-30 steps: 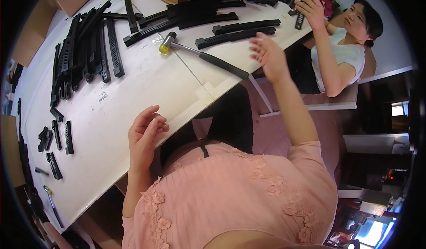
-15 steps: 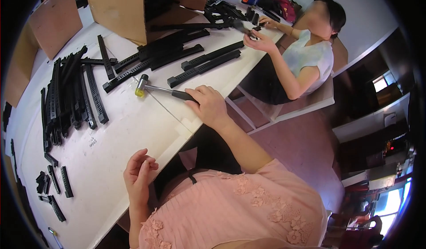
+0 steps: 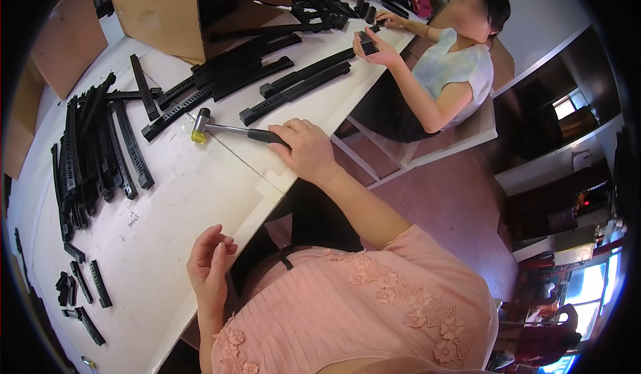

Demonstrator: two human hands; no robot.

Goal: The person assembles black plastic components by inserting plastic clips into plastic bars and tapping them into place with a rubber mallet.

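Observation:
Resting at the table edge, my right hand (image 3: 304,148) is wrapped round the black grip of a small mallet (image 3: 230,131). Its metal head with a yellow face lies on the white table (image 3: 173,220), pointing left. My left hand (image 3: 212,262) hovers by the near edge of the table, fingers loosely bent and thumb apart, with nothing visible in it. Beyond the mallet lie two long black slotted strips (image 3: 297,94). To the left is a pile of similar black strips (image 3: 93,147). Several short black pieces (image 3: 83,287) lie at the near left.
Across to the right a co-worker (image 3: 447,80) sits at the same table, a small dark block (image 3: 368,43) in one hand. Cardboard boxes (image 3: 153,14) stand at the back. More black parts (image 3: 320,7) are heaped by the co-worker. A white chair frame (image 3: 454,146) stands beyond my right arm.
The whole view has shifted slightly, so table things sit further left and higher. My hands keep their poses. The co-worker's dark piece has turned in the hand.

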